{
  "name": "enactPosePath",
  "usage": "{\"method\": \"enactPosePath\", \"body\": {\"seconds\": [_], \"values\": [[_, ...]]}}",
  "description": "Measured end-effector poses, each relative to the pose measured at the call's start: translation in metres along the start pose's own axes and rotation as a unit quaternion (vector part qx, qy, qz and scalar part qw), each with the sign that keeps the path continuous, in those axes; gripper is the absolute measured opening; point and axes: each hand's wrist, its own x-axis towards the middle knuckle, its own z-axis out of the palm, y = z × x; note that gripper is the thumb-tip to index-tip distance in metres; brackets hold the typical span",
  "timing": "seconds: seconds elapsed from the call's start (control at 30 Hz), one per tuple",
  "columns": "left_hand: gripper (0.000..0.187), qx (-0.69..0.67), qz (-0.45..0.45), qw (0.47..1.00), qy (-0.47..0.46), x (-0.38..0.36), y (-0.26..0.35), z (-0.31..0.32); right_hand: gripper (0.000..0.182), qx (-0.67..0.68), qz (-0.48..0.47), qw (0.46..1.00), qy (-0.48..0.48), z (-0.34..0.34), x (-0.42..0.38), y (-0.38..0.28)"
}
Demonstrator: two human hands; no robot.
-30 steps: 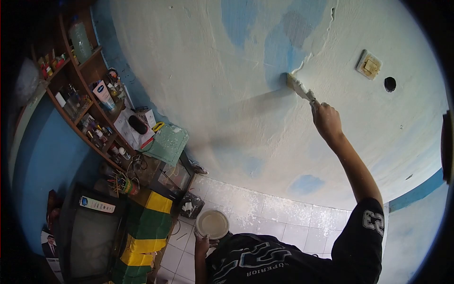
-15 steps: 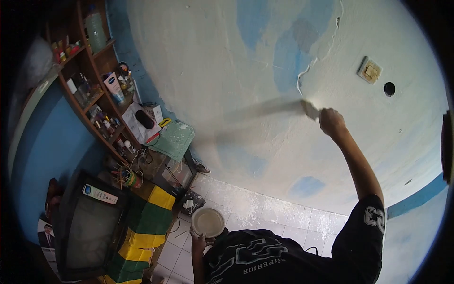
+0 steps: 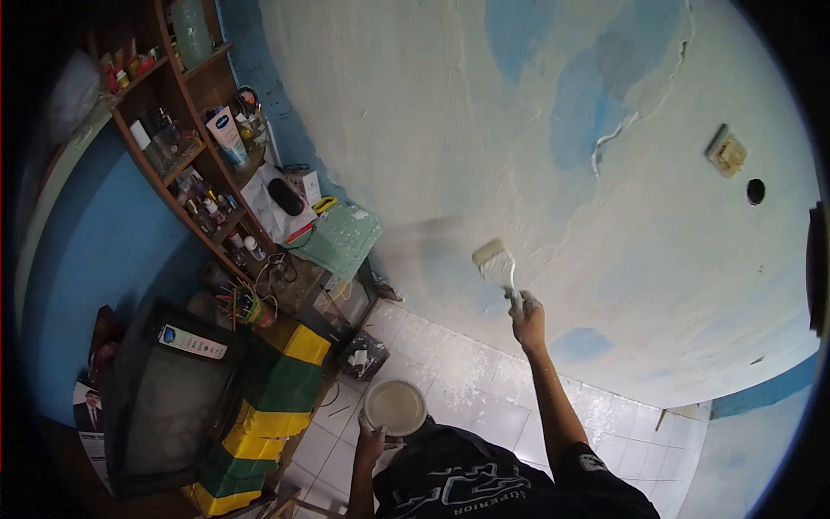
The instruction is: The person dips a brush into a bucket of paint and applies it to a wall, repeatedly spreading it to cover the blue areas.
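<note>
A flat paintbrush [image 3: 494, 262] with pale, paint-coated bristles is gripped by its handle in my right hand [image 3: 524, 313], in front of the wall. White paint smears the fingers of that hand. Low at my front, my left hand [image 3: 371, 430] grips the rim of a round bucket [image 3: 396, 408] holding whitish paint. The wall [image 3: 415, 164] carries a whitish coat with blue patches showing through. A raised, jagged crack [image 3: 616, 134] runs down its upper right part.
Left of me stand a wooden shelf [image 3: 177, 169] full of bottles, an old television [image 3: 177, 398] and a green-and-yellow cloth [image 3: 272, 389]. A paint-spotted green board [image 3: 341, 240] lies near the wall. A switch box [image 3: 726, 151] and a dark round hole [image 3: 756, 192] are at right. White splatter marks the tiled floor [image 3: 450, 368].
My right hand has moved down and left with the paintbrush, away from the crack's lower end. My left hand still holds the bucket. The view has shifted slightly.
</note>
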Motion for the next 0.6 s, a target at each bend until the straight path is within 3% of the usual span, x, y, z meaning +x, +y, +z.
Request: {"method": "enactPosePath", "body": {"seconds": [0.13, 0.23, 0.33, 0.43, 0.5, 0.53, 0.57, 0.6], "values": [[0.067, 0.006, -0.008, 1.0, 0.011, 0.002, -0.013, -0.01, 0.024, 0.087, 0.001, 0.992, 0.096, 0.047, 0.034, -0.065], [0.068, 0.014, -0.03, 0.999, 0.023, -0.006, -0.002, -0.009, 0.022, 0.159, -0.012, 0.979, 0.125, 0.097, 0.079, -0.056], [0.068, 0.033, -0.063, 0.997, 0.035, -0.009, -0.001, -0.019, 0.022, 0.266, 0.118, 0.949, 0.119, 0.16, 0.123, -0.012], [0.068, 0.047, -0.067, 0.996, 0.046, -0.004, -0.003, -0.04, 0.022, 0.048, 0.039, 0.978, 0.198, 0.218, 0.118, 0.046], [0.068, 0.036, -0.072, 0.995, 0.053, -0.009, -0.01, -0.05, 0.019, 0.098, 0.122, 0.969, 0.193, 0.262, 0.092, 0.093], [0.067, 0.043, -0.05, 0.996, 0.063, -0.011, -0.013, -0.054, 0.017, 0.212, 0.264, 0.931, 0.136, 0.274, 0.073, 0.111], [0.067, 0.024, -0.07, 0.995, 0.06, -0.015, -0.009, -0.055, 0.015, 0.319, 0.392, 0.859, 0.078, 0.283, 0.058, 0.126], [0.067, 0.002, -0.083, 0.995, 0.056, -0.015, -0.001, -0.055, 0.011, 0.378, 0.448, 0.806, 0.075, 0.287, 0.047, 0.147]]}}
